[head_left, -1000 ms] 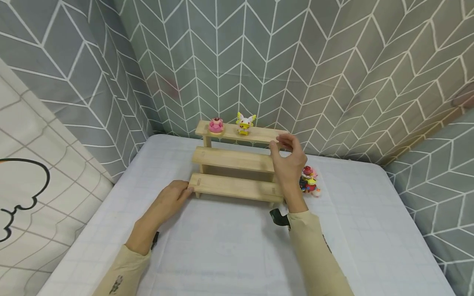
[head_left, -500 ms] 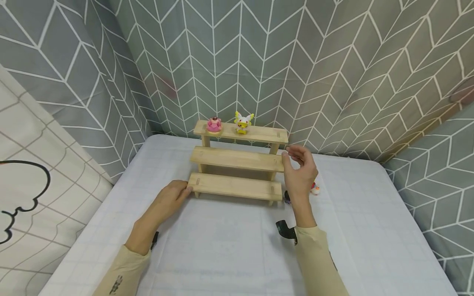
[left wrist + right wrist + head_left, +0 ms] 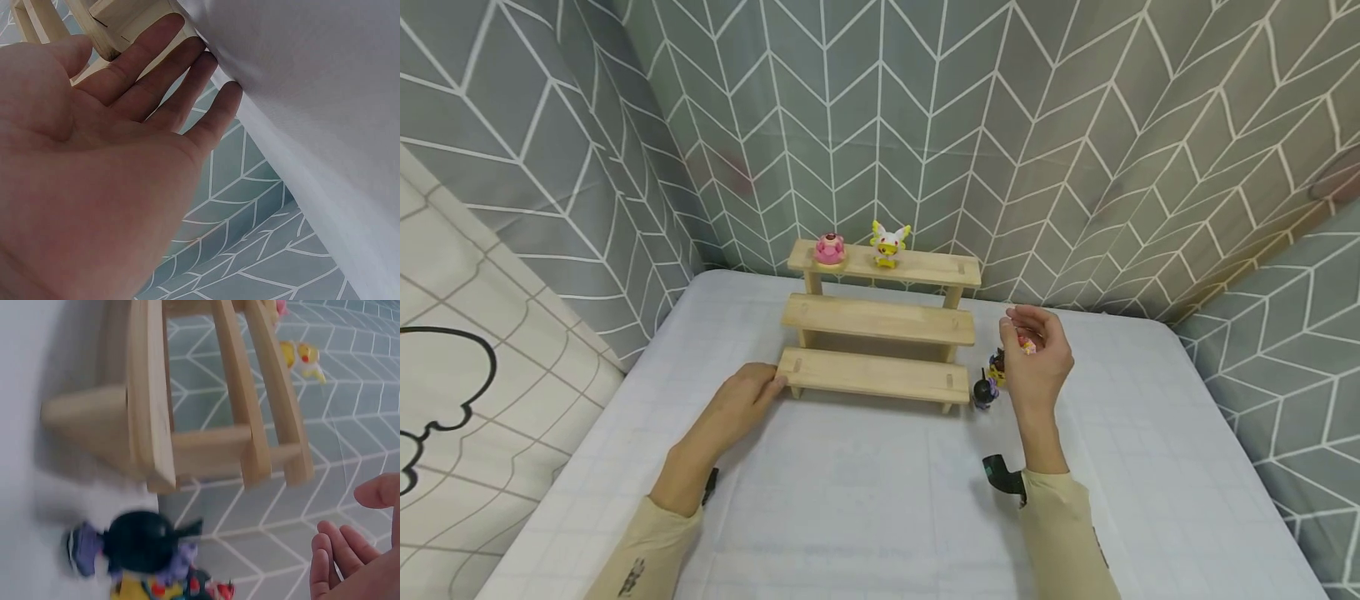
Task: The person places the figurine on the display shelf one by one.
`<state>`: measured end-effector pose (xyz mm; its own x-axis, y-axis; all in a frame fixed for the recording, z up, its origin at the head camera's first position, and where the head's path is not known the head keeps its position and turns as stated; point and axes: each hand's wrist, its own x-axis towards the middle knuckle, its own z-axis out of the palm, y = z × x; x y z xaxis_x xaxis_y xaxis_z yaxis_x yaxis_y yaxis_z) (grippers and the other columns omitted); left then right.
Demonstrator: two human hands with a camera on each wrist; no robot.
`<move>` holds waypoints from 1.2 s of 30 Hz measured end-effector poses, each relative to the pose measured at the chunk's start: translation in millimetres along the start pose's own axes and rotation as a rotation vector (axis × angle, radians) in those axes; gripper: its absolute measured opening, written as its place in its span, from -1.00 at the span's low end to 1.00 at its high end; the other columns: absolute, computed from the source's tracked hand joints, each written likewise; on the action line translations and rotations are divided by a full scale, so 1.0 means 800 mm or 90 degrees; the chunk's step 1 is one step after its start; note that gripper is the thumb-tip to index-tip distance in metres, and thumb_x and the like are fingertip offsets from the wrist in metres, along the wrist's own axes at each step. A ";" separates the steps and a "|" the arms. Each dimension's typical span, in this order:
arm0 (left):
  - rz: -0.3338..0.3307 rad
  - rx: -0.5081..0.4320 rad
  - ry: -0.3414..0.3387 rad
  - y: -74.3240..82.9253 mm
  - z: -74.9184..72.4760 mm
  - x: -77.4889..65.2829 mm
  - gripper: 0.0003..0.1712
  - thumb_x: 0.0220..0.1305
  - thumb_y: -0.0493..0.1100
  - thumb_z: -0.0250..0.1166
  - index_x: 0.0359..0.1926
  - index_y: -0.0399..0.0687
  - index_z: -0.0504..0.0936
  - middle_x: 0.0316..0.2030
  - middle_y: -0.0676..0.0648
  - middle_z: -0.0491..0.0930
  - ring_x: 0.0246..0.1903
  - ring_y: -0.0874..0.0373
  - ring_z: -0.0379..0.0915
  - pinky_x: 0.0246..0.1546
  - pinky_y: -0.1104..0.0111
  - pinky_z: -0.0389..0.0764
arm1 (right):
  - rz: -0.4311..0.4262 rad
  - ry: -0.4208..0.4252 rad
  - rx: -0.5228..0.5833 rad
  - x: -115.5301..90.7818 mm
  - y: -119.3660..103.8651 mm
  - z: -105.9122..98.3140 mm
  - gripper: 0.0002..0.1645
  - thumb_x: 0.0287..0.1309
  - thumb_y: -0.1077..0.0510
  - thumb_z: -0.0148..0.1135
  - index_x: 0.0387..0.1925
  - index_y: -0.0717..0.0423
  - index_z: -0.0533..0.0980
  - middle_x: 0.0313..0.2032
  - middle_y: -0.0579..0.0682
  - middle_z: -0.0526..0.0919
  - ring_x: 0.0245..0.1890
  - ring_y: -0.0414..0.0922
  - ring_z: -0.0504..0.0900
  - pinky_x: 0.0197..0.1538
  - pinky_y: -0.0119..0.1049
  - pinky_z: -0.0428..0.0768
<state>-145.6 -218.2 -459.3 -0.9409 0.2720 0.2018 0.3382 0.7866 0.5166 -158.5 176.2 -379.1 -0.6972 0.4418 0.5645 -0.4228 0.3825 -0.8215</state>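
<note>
A three-step wooden shelf [image 3: 880, 321] stands on the white-covered table. My left hand [image 3: 737, 408] rests at the left end of its lowest board, thumb against the edge; the left wrist view shows those fingers [image 3: 178, 94] loosely extended beside the wood. On the top board sit a pink figurine [image 3: 830, 249] and a white-and-yellow figurine [image 3: 887, 247]. To the right of the shelf my right hand [image 3: 1037, 367] hovers over several small figurines, partly covering them, with nothing between its fingers [image 3: 353, 544]. A black-and-purple figurine [image 3: 984, 390] is nearest the shelf's corner.
Beside the black-and-purple figurine is a yellow one [image 3: 134, 587], and a pink-and-red one [image 3: 1027, 344] shows past my right fingers. Patterned grey curtain [image 3: 910, 125] hangs behind the table. A dark wrist-camera mount [image 3: 1000, 475] juts from my right wrist.
My right hand has moved away from the top board, to the right and down, over the loose figurines. My left hand stays at the shelf's lower left end.
</note>
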 end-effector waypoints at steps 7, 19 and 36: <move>-0.003 -0.001 -0.001 -0.001 -0.001 -0.001 -0.70 0.64 -0.15 0.13 -0.03 -0.31 0.67 0.00 -0.31 0.67 0.11 -0.22 0.57 0.17 -0.13 0.57 | 0.016 0.019 -0.028 0.010 0.025 -0.032 -0.71 0.29 0.43 0.34 0.01 0.50 0.59 -0.08 0.40 0.75 -0.08 -0.02 0.73 0.08 -0.39 0.66; 0.008 0.001 -0.001 -0.003 -0.001 0.000 -0.69 0.65 -0.13 0.12 -0.03 -0.30 0.68 0.00 -0.30 0.68 0.12 -0.22 0.57 0.18 -0.13 0.57 | 0.086 -0.004 -0.179 0.020 0.098 -0.091 -0.69 0.33 0.24 0.38 0.07 0.25 0.65 -0.03 0.19 0.80 -0.14 -0.48 0.64 0.06 -0.62 0.60; -0.007 0.002 -0.003 -0.002 0.000 -0.001 -0.69 0.65 -0.14 0.13 0.01 -0.31 0.67 0.03 -0.32 0.66 0.15 -0.24 0.56 0.20 -0.15 0.55 | 0.224 -0.329 -0.284 0.016 0.134 -0.124 -0.50 0.44 0.13 0.29 0.33 0.19 0.52 0.23 0.18 0.68 0.16 -0.07 0.62 0.11 -0.70 0.53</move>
<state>-145.5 -219.3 -460.4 -0.9445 0.2659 0.1929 0.3282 0.7908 0.5167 -155.0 303.4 -452.0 -0.9758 0.2046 0.0769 0.0709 0.6290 -0.7742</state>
